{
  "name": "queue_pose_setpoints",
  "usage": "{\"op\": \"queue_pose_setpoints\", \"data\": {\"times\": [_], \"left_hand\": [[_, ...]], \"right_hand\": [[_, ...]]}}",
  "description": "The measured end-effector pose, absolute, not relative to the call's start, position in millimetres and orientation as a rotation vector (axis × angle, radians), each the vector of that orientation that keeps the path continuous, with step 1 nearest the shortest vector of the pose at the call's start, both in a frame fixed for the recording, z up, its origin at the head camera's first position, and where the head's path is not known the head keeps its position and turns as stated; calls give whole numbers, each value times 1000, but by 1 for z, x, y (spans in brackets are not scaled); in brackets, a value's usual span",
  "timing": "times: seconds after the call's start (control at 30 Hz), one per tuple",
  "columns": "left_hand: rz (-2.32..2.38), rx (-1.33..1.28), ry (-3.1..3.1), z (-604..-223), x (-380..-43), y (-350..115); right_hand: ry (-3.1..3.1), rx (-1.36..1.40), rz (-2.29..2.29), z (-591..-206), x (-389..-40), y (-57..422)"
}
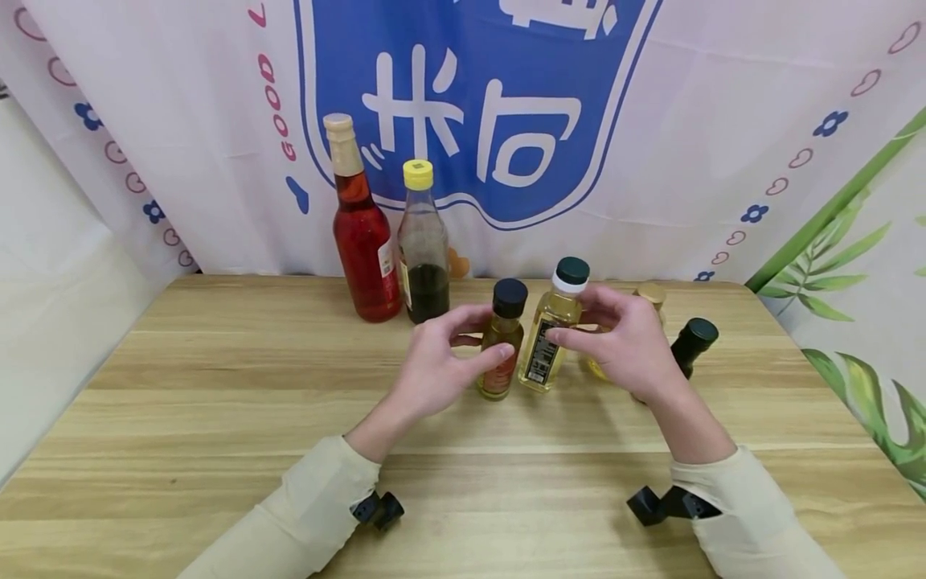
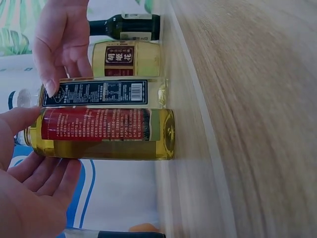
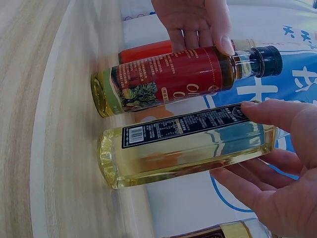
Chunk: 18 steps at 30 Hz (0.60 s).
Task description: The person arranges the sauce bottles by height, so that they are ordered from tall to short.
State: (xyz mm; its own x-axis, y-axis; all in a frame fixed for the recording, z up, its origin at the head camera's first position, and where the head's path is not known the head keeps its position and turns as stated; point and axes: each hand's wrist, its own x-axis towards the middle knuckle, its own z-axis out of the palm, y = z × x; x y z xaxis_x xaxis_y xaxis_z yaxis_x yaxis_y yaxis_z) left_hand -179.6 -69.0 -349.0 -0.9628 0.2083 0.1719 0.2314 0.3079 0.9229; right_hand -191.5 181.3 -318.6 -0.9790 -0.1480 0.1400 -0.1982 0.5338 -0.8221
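Note:
Near the middle of the table in the head view, my left hand point(image 1: 437, 370) holds a small oil bottle point(image 1: 499, 376) with a black cap and a red label, thumb on one side and fingers on the other. Beside it, my right hand point(image 1: 633, 342) grips a square clear bottle point(image 1: 538, 358) of pale yellow oil, with a dark green cap and a black label. The red-labelled bottle point(image 3: 163, 77) and the square bottle point(image 3: 188, 144) stand side by side with a narrow gap. In the right wrist view, the square one is slightly tilted.
Back left stand a tall bottle of red liquid point(image 1: 365, 257) and a yellow-capped bottle point(image 1: 427, 277) of dark liquid. Partly behind my right hand are a tan-capped oil bottle point(image 2: 148, 57) and a dark bottle point(image 1: 694, 342). A printed curtain point(image 1: 239, 209) hangs behind the wooden table point(image 1: 217, 386).

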Motion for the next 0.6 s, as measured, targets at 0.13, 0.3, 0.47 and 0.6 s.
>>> {"op": "queue_pose_setpoints", "data": {"times": [0.13, 0.3, 0.47, 0.6], "left_hand": [[-1789, -413, -2537, -348, -180, -69], [-1802, -412, -2542, -349, -180, -70], [-1810, -415, -2527, -350, -180, -70], [-1791, -434, -2513, -349, -181, -69]], "right_hand": [[-2704, 282, 1439, -318, -191, 181], [-2674, 246, 1430, -319, -192, 182], [-2634, 230, 1461, -319, -193, 181], [-2606, 225, 1483, -319, -193, 180]]}}
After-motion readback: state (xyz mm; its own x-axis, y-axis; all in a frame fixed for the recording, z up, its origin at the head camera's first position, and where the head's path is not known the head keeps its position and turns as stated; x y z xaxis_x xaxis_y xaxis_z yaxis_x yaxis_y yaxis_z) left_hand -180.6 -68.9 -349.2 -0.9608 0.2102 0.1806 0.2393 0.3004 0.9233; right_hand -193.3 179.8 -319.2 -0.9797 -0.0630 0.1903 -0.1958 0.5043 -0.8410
